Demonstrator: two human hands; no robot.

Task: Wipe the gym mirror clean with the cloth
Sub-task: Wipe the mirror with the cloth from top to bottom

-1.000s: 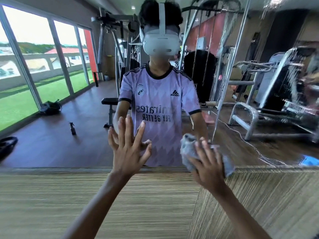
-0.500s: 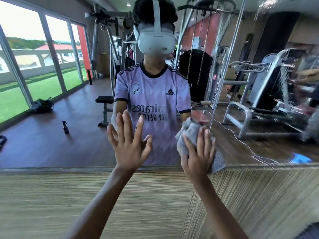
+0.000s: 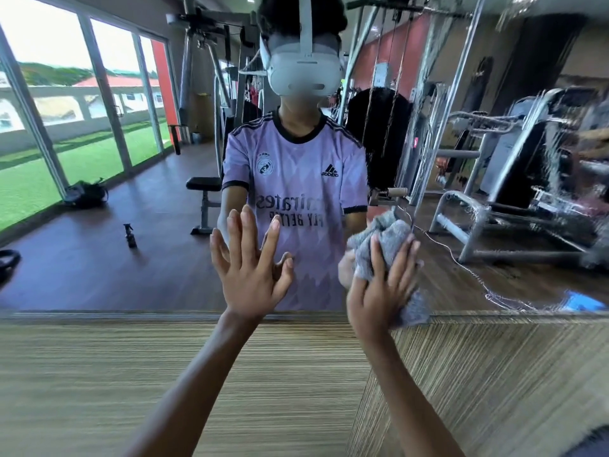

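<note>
Pressing one grey cloth on one mirror, the right hand is lying flat, grip released; the left hand beside it likewise.

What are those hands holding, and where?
The right hand presses the grey cloth to the mirror, spread fingers over its middle. The left hand, flat on the mirror, holds nothing.

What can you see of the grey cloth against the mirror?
The cloth is grey, soft and fuzzy-looking, like terry or microfibre, bunched into a crumpled wad. The right hand presses it against the mirror with spread fingers, near the glass's lower edge. Folds bulge above the hand, and a corner sticks out beside the palm.
</note>
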